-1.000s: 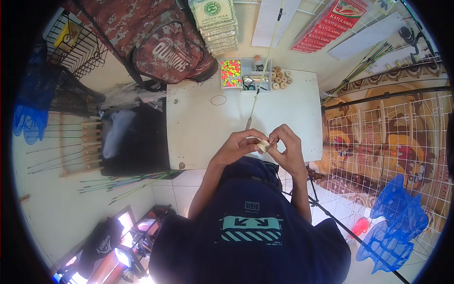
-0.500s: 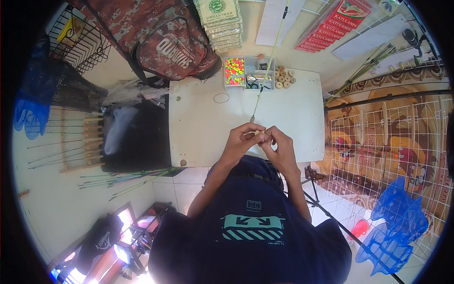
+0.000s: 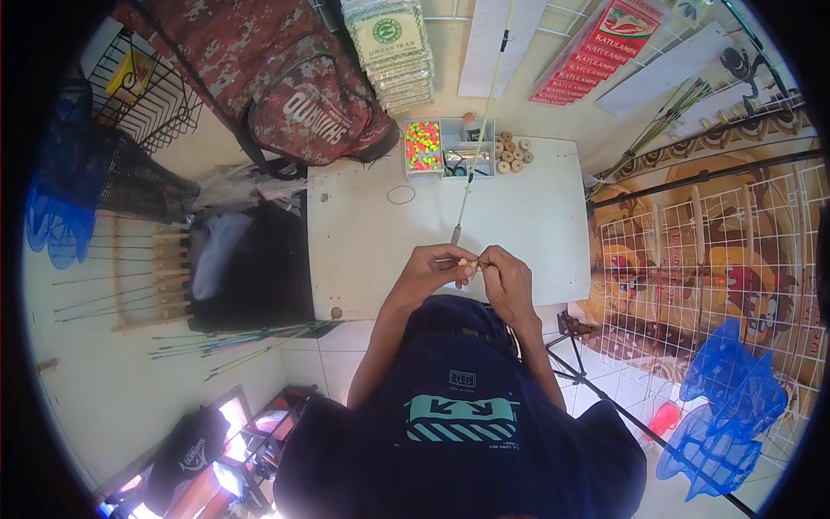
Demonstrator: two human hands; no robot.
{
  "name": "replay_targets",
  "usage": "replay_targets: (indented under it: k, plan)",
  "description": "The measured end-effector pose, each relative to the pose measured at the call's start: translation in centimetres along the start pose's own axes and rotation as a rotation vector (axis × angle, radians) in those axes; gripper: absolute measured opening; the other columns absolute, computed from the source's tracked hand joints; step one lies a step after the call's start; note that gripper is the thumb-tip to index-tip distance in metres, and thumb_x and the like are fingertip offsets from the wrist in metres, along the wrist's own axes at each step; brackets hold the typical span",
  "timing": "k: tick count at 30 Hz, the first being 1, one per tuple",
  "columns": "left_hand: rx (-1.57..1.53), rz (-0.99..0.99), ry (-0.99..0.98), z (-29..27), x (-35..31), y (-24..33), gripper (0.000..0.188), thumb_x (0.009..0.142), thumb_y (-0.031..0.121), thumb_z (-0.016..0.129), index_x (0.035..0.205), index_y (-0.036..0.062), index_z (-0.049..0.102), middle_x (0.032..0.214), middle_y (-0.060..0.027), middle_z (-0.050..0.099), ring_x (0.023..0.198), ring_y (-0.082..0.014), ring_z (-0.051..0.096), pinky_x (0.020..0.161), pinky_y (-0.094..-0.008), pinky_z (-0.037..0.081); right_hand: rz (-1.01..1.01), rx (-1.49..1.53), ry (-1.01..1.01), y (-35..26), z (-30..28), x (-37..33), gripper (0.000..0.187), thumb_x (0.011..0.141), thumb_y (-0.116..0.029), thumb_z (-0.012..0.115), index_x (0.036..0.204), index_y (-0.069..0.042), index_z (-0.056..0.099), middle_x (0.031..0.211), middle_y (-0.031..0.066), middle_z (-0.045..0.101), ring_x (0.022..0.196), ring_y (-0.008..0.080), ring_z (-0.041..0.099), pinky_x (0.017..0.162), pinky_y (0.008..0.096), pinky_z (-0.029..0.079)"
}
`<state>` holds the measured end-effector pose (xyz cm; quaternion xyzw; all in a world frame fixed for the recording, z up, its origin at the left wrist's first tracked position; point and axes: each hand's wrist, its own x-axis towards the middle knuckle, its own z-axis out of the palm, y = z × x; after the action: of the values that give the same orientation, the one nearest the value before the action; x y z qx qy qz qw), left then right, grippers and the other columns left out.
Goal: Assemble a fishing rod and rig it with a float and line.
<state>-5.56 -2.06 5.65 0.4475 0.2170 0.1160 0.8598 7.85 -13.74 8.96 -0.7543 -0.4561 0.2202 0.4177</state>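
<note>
Close to my body, at the table's near edge, both hands meet at a small pale tan piece [image 3: 468, 264] that looks wooden. My left hand [image 3: 425, 275] is closed, its thumb and fingertips gripping this piece from the left. From the right, the thumb and forefinger of my right hand [image 3: 508, 284] pinch at its end; whatever else lies between those fingertips is too small to make out. A thin yellow-green fishing rod [image 3: 482, 130] stretches away from the hands across the table, its brownish butt [image 3: 456, 234] just beyond my left fingers.
At the table's [image 3: 363, 251] far side sits a compartment tray [image 3: 424, 174] with pink and yellow floats [image 3: 423, 145]. Several round wooden pieces [image 3: 516, 156] lie beside it, and a thin loop [image 3: 400, 195] is nearer. A camouflage bag [image 3: 303, 112] stands back left; a wire grid [image 3: 692, 259] rises right.
The view has shifted slightly, and my hands appear lower in it. My right fingers have turned and drawn back a little, so more of the tan piece shows.
</note>
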Motion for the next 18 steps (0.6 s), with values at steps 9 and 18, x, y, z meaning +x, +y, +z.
replay_targets:
  k: [9,18]
  plan:
    - [0.145,-0.082,-0.029,-0.1,-0.2,1.4,0.03,0.078,0.002,0.077,0.106,-0.0026,0.067,0.089,-0.0063,0.067,0.081,-0.0116,0.063,0.073,-0.0257,0.052,0.041,0.031,-0.023,0.0,-0.1,0.1,0.013,0.083,-0.007,0.046,0.079,-0.001,0.057,0.071,0.0158,0.057,0.062,0.0335,0.056,0.058,0.0404,0.044]
    - [0.291,-0.078,-0.149,-1.2,-0.5,0.9,0.027,0.077,0.006,0.079,0.098,-0.0042,0.065,0.084,-0.0061,0.065,0.072,-0.0101,0.061,0.064,-0.0236,0.051,-0.188,-0.052,-0.091,0.8,0.4,-0.5,0.003,0.078,-0.003,0.057,0.078,-0.005,0.059,0.071,0.0108,0.053,0.061,0.0298,0.057,0.054,0.039,0.046]
